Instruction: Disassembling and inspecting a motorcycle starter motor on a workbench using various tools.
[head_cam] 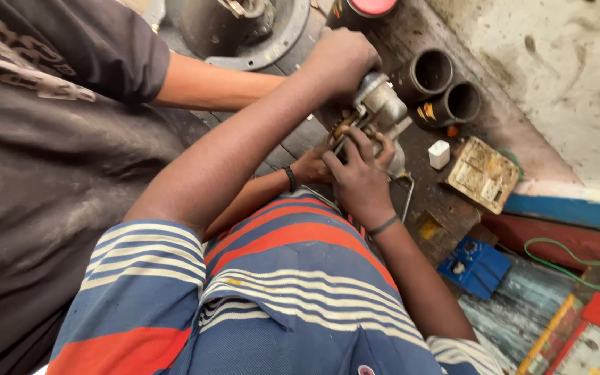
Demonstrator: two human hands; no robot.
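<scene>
A small grey metal motor part [383, 104] with brass-coloured pieces at its near end stands on a dark, dirty workbench [453, 208]. My left hand [342, 59] is closed around the far top of it. Just below, my right hand [359, 173] presses its fingers onto the brass-coloured end. A co-worker in a dark shirt stands at the left. One hand of theirs [310, 167], with a black wristband, touches the part from the left. Their other forearm [223, 87] runs behind my left arm, and its hand is hidden.
Two dark open cylinders [432, 69] [463, 101] lie at the back right, a red-capped can [373, 7] beyond them. A white block [439, 154], a worn beige switch plate [484, 173], a blue box [473, 267] and a green wire [557, 264] lie right. A round metal housing [244, 28] sits behind.
</scene>
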